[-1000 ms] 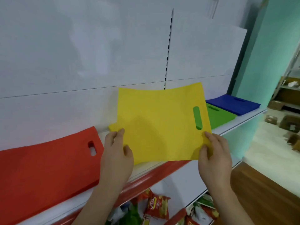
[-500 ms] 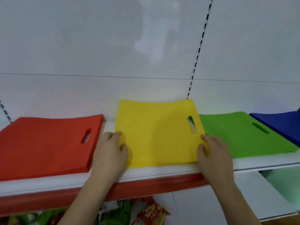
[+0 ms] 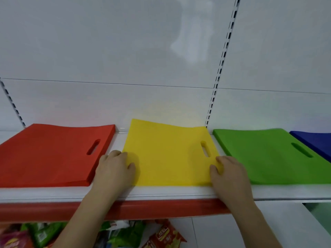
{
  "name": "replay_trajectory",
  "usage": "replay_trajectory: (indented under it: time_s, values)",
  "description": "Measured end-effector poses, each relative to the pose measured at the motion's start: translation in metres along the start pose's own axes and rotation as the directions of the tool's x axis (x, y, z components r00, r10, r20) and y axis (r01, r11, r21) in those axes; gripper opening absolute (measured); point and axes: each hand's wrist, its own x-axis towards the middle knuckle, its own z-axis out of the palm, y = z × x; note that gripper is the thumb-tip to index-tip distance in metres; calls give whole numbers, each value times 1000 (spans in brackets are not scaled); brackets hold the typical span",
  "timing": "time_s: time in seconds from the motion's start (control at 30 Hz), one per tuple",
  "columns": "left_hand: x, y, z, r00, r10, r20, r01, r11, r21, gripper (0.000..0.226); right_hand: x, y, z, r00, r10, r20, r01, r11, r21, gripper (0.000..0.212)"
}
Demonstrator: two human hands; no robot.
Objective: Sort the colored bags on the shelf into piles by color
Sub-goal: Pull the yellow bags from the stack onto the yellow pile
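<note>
A yellow bag (image 3: 168,158) with a slot handle lies flat on the white shelf (image 3: 161,193). It sits between a red pile (image 3: 50,154) on the left and a green pile (image 3: 265,158) on the right. Only a corner of the blue pile (image 3: 315,142) shows, at the far right. My left hand (image 3: 114,170) holds the yellow bag's front left corner, thumb on top and fingers curled over the edge. At the front right corner, just below the handle slot, my right hand (image 3: 231,176) holds the bag in the same way.
The shelf has a red front strip (image 3: 161,210) and a white back panel with slotted uprights (image 3: 216,83). Snack packets (image 3: 161,235) lie on the level below. Narrow strips of bare shelf separate the piles.
Both hands have brought the yellow bag down from the air and laid it flat on the shelf between the red and green piles. The view has turned to face the shelf.
</note>
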Motion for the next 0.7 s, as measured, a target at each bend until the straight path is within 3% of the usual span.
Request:
replay_trajectory:
  time_s: [0.37,0.5,0.7]
  values:
    - [-6,6,-10,1000,7,29,-6,1000,-8,52,1,-7,-9,996,30,88,-32,999,26,42]
    - [-11,9,-11,1000,19,7,-19,1000,-12,35,0,-7,-8,996,17,89,-19,1000,17,41]
    - [-14,16,-17,999,-23,37,23,1000,-6,40,-1,-3,-5,998,6,56,-9,999,39,35]
